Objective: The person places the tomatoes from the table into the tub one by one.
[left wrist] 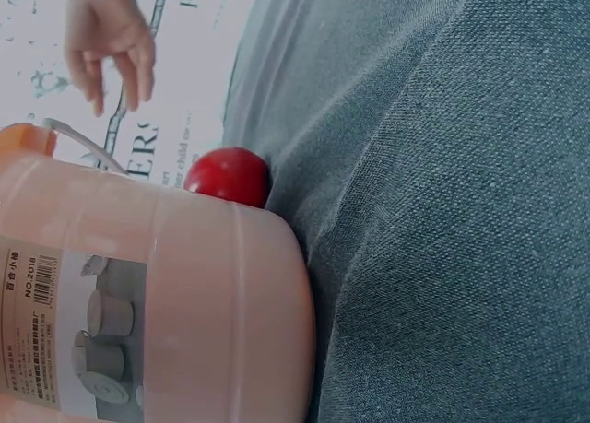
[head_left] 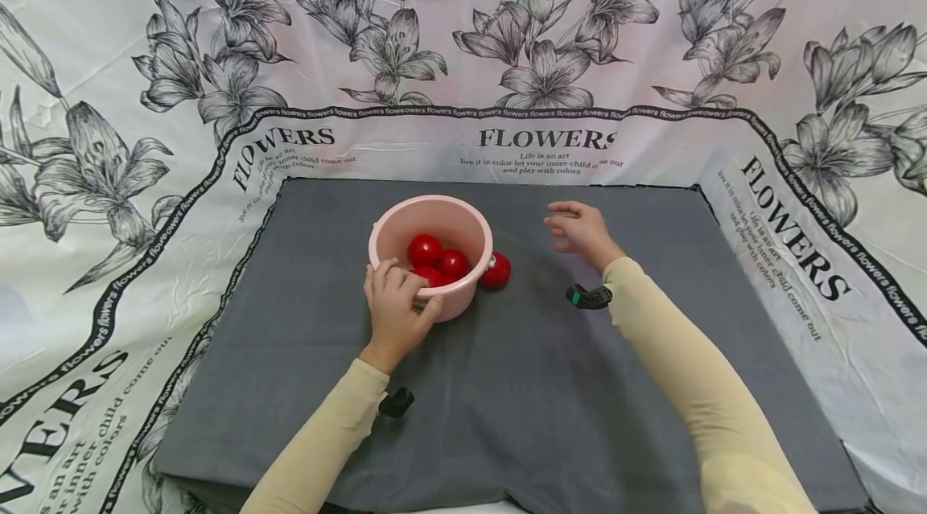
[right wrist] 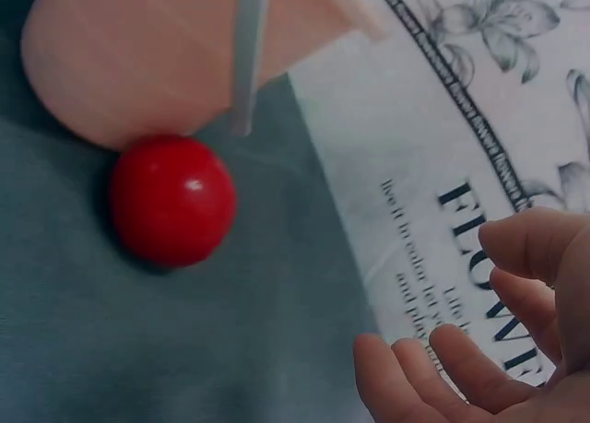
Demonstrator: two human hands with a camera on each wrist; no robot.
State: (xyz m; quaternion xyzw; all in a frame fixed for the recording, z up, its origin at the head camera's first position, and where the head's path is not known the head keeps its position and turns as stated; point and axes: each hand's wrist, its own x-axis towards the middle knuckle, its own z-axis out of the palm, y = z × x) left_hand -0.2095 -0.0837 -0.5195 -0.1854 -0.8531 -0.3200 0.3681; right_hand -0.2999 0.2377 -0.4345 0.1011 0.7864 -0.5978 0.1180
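A pink bucket stands upright on the cloth, with several shiny red balls inside it. My left hand holds the bucket at its near-left rim, fingers over the edge and thumb against the front wall. The left wrist view shows the bucket's side with a printed label. Another round red ball lies outside, right beside the bucket's base on the right. To the right of that ball, my right hand hovers with loosely bent, spread fingers and nothing in them.
Dark grey cloth covers the table, with soft folds. White sheeting printed with flowers and lettering rises around the back and sides. The bucket's thin pale handle hangs down on the side facing my right hand.
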